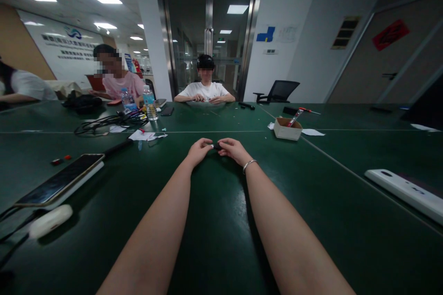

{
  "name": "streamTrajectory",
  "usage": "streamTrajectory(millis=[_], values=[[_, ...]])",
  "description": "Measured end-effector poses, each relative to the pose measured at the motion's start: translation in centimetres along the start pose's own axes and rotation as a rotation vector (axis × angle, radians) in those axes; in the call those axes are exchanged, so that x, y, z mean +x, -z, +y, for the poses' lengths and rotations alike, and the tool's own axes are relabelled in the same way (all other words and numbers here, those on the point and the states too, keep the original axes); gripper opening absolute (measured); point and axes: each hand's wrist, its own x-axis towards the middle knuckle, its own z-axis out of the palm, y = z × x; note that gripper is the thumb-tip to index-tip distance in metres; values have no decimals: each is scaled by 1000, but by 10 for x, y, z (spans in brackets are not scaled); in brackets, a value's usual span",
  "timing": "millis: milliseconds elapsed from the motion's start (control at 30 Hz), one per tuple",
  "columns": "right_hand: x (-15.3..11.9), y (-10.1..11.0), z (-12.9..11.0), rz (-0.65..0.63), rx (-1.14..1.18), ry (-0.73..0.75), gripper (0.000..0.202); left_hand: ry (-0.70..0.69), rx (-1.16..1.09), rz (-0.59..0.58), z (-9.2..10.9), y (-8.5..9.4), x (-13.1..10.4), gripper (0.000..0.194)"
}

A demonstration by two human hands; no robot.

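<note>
Both arms reach forward over the dark green table (221, 203). My left hand (200, 151) is closed in a pinch on the small silver end (211, 146) of an object. My right hand (235, 150), with a silver bangle (249, 165) at the wrist, pinches the small black part (217, 146) of it. The two hands almost meet, with this small black and silver object between their fingertips. Its finer details are too small to tell.
Left lie a phone (62, 179), a white device (51, 222), cables (110, 122) and a bottle (150, 103). An open box (288, 130) stands right of centre, a white power strip (408, 193) far right. A person (205, 90) sits opposite; others sit left.
</note>
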Motion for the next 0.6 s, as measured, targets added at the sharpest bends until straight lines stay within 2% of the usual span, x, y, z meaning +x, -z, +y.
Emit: streamTrajectory(millis=[133, 233, 367, 467, 533, 600], values=[[1, 1, 1, -1, 0, 6, 9, 13, 23, -48, -2, -1, 0, 35], [1, 1, 1, 3, 9, 3, 9, -58, 57, -8, -5, -3, 2, 30], [2, 2, 2, -1, 14, 7, 9, -35, 68, -30, -8, -5, 6, 36], [3, 3, 4, -6, 5, 23, 9, -59, 62, -12, -6, -5, 4, 29], [3, 3, 5, -2, 2, 24, 9, -29, 46, 0, -2, -5, 2, 27], [3, 3, 5, 12, 5, 23, 9, 40, 23, -19, 3, -5, -1, 33]])
